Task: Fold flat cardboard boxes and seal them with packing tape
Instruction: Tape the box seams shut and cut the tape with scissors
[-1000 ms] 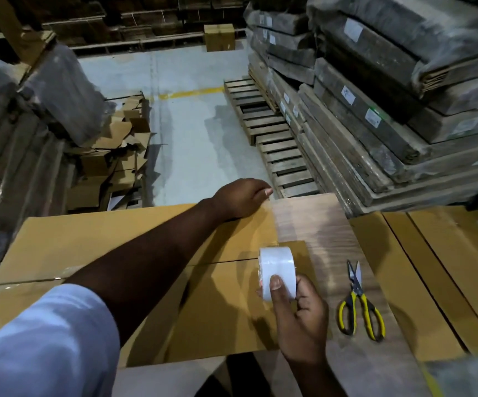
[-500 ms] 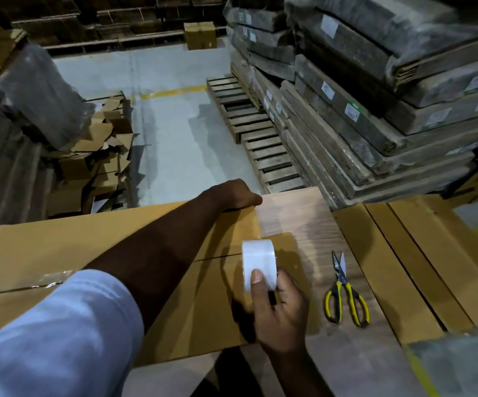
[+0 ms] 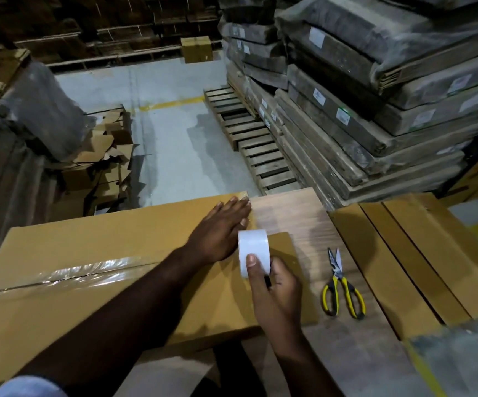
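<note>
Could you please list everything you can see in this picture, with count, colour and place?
cardboard box: one, brown, flat on the table, clear tape along its seam
tape roll: one, white, upright on the box's right end
scissors: one pair, yellow and black handles, on the table right of the box
table: one, wood-grain, under the box
flat cardboard sheets: several, brown, at the table's right
pallets: wooden, on the grey floor
wrapped bundles: many, stacked upper right
small box: one, brown, far back
left hand: flat on the box
right hand: fingers hold the tape roll
</note>
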`<move>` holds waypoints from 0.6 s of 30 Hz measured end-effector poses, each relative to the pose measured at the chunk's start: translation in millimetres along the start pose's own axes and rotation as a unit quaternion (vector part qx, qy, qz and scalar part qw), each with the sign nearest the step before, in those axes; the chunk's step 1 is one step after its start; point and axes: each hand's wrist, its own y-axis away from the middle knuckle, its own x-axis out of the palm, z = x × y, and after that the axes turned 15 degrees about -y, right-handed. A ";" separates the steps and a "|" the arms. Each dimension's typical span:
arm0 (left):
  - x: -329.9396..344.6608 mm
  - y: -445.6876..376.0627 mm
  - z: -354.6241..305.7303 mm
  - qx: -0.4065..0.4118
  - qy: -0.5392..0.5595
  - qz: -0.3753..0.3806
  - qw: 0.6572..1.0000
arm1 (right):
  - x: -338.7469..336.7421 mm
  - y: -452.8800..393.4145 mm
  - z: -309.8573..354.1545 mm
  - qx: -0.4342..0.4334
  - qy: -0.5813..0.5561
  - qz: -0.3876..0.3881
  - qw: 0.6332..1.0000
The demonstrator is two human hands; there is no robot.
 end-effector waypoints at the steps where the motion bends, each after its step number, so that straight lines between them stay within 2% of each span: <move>1: -1.1 -0.6 -0.4 -0.005 0.004 0.003 1.000 | -0.7 -0.3 2.0 0.002 0.000 0.003 1.000; 4: -6.8 -3.9 0.0 -0.009 0.024 0.020 0.999 | -9.4 -0.2 12.1 0.004 -0.009 0.012 1.000; 10: -12.4 -1.3 -2.0 -0.003 0.020 0.031 0.999 | -36.0 36.6 34.4 0.074 -0.056 0.046 0.995; 18: -16.0 -2.0 -2.5 0.007 -0.020 0.055 0.998 | -51.9 84.6 49.0 0.093 -0.065 -0.037 0.993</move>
